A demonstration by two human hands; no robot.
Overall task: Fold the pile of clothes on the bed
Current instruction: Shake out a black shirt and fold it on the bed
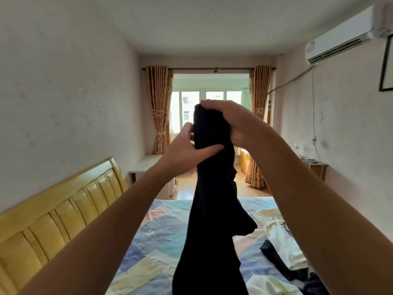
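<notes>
While both arms reach out at chest height, the two hands hold one black garment (210, 231) up in the air over the bed (153, 248). The right hand (236, 124) comes over the top of the bunched cloth, its fingers curled down round the upper end so that the knuckles face the camera. The left hand (187, 152) grips lower on the same bunch from the left side, thumb laid flat across the front of the fabric and the other fingers wrapped behind it, out of sight. From the two grips the garment hangs straight down in a long dark column, widening toward the bottom edge of the view, with a loose flap sticking out to its right about halfway down; whether its lower end touches the bed cannot be told. The bed carries a patchwork cover in blue, cream and pink blocks, and a yellow padded headboard (63, 218) runs along its left side. On the right part of the cover lies the rest of the pile: a white shirt (282, 239) with dark print, spread partly flat, and dark clothes (274, 252) lying crumpled just beside and below it. Beyond the bed are a window (210, 103) flanked by tied-back golden curtains (158, 109), and an air conditioner (340, 35) sits high on the right wall
</notes>
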